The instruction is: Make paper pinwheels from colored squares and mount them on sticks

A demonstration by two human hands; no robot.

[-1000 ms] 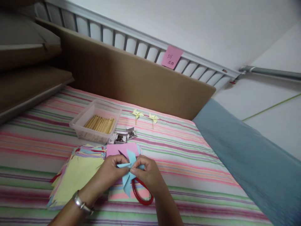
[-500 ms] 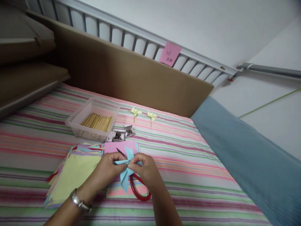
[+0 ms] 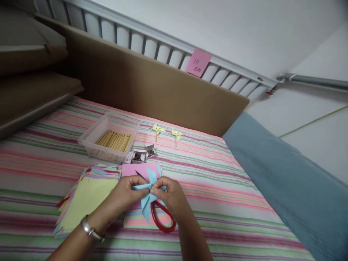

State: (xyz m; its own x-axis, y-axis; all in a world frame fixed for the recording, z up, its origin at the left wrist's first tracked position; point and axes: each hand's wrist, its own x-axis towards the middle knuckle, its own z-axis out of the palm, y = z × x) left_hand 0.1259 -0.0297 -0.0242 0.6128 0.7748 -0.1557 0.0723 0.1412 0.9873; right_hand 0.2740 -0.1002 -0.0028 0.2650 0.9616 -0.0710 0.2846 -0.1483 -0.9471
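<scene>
A light blue paper pinwheel [image 3: 148, 203] is held over the striped cloth between both hands. My left hand [image 3: 123, 197] pinches its left blade, fingers closed, a silver bracelet on the wrist. My right hand [image 3: 170, 199] pinches the centre from the right, fingers closed. Under the hands lie red-handled scissors [image 3: 163, 219] and a pink sheet [image 3: 140, 168]. A stack of coloured paper squares [image 3: 87, 195], yellow on top, lies just left of my left hand.
A clear plastic box of wooden sticks [image 3: 110, 141] stands behind the paper. Small open boxes of pins [image 3: 141, 155] sit beside it. Two yellow pinwheels [image 3: 166, 132] lie farther back. A brown board [image 3: 152, 87] and white railing with a pink note [image 3: 198, 62] close the far side; blue fabric [image 3: 285, 181] at right.
The hands and the blue pinwheel stay almost in place; the fingers shift slightly on the pinwheel's centre. The view has moved a little.
</scene>
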